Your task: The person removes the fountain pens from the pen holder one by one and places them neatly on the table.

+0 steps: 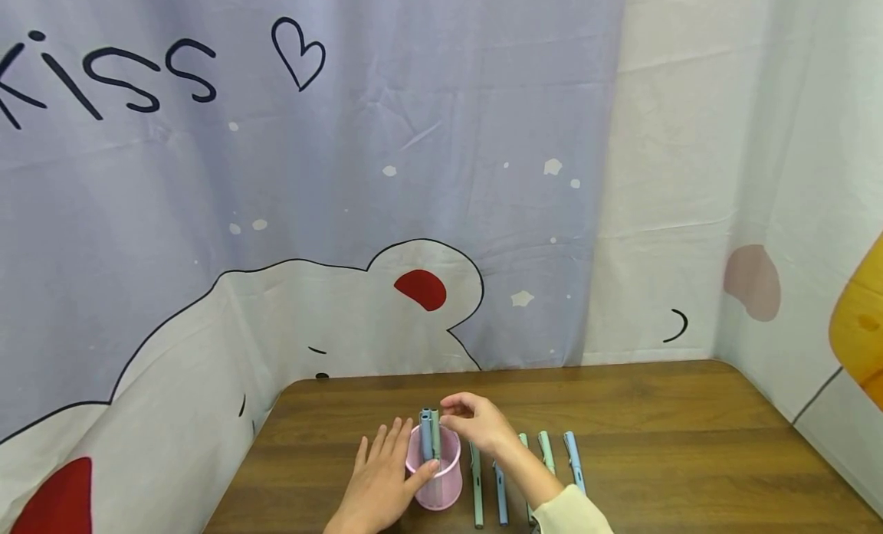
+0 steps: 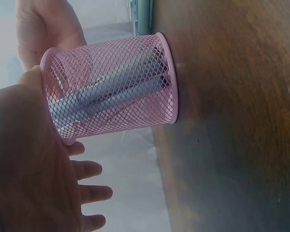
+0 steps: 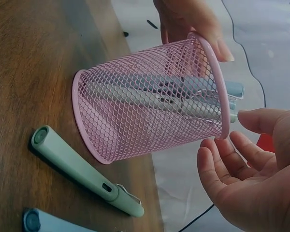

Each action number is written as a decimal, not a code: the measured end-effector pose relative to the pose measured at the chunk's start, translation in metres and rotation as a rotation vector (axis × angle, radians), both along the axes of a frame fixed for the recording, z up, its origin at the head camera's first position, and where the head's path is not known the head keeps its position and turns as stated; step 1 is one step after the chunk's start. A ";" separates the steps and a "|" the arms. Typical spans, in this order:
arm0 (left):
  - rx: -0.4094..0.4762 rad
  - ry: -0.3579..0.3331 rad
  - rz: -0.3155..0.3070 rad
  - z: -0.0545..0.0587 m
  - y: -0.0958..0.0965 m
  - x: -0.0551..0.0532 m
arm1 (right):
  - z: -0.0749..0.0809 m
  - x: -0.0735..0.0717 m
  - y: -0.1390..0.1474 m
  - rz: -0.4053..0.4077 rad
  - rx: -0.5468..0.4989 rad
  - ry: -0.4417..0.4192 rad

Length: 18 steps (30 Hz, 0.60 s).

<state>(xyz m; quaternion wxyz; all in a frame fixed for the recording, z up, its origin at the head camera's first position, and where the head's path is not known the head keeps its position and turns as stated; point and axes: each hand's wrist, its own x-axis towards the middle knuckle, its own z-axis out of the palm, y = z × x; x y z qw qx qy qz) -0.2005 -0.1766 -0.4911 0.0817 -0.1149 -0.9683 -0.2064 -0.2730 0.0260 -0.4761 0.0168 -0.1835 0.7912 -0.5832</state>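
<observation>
A pink mesh pen cup (image 1: 441, 489) stands upright on the table, holding several pens, among them a blue pen (image 1: 425, 438) and a pale green pen (image 1: 435, 442). My left hand (image 1: 379, 476) rests against the cup's left side, fingers straight and thumb over the near rim. Just right of the pen tops is my right hand (image 1: 486, 425), its fingers loosely bent with nothing between them. In the right wrist view, its thumb (image 3: 258, 120) lies close to the end of the green pen at the cup's rim.
Right of the cup, several capped pens lie in a row on the wooden table (image 1: 662, 442): a green pen (image 1: 477, 488), a blue pen (image 1: 500, 497), another green pen (image 1: 546, 451) and, farthest right, another blue pen (image 1: 575, 461). A printed curtain (image 1: 441, 174) hangs behind the table.
</observation>
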 end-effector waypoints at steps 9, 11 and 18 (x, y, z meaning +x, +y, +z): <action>0.006 -0.016 -0.006 0.002 0.000 0.000 | -0.002 -0.003 -0.005 -0.003 -0.013 0.001; 0.005 -0.019 -0.006 0.001 0.000 0.000 | -0.002 -0.003 -0.006 0.000 -0.013 -0.004; 0.000 -0.022 -0.006 0.000 -0.001 0.000 | -0.002 -0.002 -0.009 0.009 0.023 -0.023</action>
